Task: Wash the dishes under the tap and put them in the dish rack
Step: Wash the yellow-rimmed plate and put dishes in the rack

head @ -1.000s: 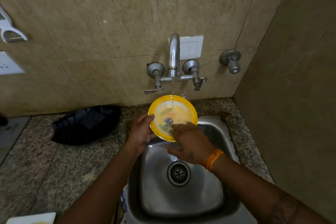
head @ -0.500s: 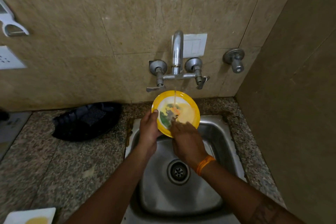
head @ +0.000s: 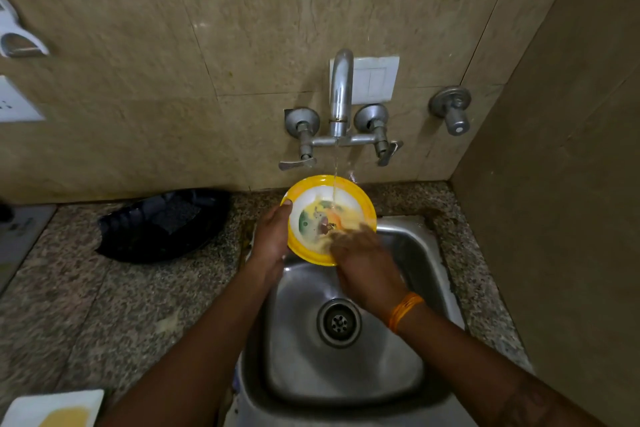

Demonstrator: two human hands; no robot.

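Hands, left and right, on unmarked yellow plate under tap.

No text, label, brand or number can be read anywhere. The white wall plate at the left edge carries a few small dark marks, perhaps lettering, too blurred to make out. The yellow-rimmed round plate shows only a coloured picture, no words.
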